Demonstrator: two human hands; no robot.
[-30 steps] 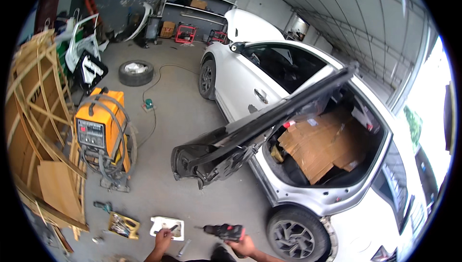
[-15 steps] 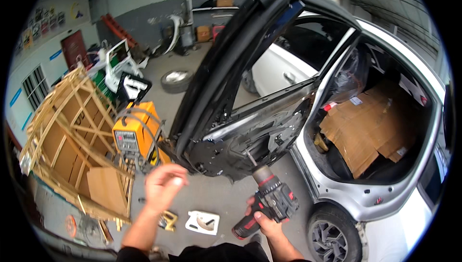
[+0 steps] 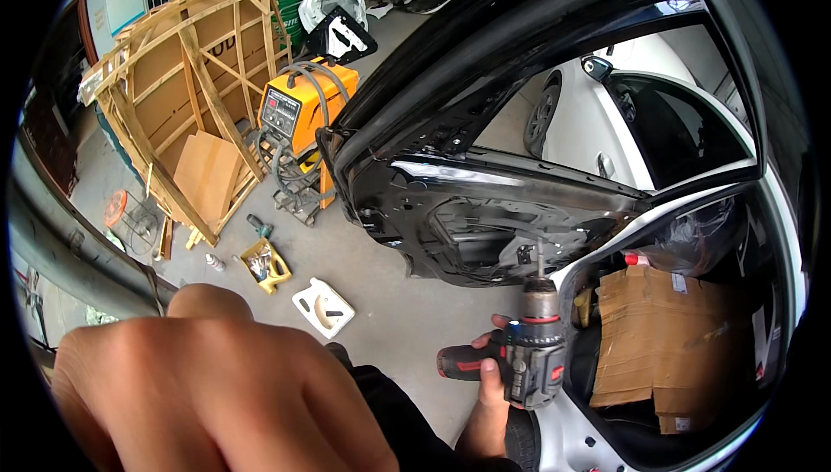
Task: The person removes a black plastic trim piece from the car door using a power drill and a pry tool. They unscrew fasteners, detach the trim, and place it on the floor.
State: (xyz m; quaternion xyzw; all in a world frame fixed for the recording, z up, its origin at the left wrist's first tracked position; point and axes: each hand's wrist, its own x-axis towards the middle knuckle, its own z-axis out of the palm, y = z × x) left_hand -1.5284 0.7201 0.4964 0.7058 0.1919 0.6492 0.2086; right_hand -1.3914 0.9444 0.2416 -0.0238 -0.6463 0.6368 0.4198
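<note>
My right hand (image 3: 492, 377) grips a black and red cordless drill (image 3: 538, 342) by its handle. The drill's chuck and bit point away from me, toward the lower part of the black inner side of an opened car door (image 3: 485, 229). Bare metal and openings show on that door, which has no trim panel. My left hand (image 3: 216, 385) is very near the camera at the lower left, back of the hand and knuckles toward me. Its fingers curl under out of sight, so whatever they hold is hidden. Neither hand touches the door.
Flattened cardboard (image 3: 666, 333) lies inside the silver car. Past the door stands a white car (image 3: 589, 126). To the left are a yellow welding machine (image 3: 303, 108) with cables and a wooden crate frame (image 3: 186, 48). A cut-open yellow container (image 3: 264, 264) and a white one (image 3: 324, 306) sit on the floor.
My left hand has come up close to the camera. The drill has swung more upright and shifted right in view. My view has tilted down and turned.
</note>
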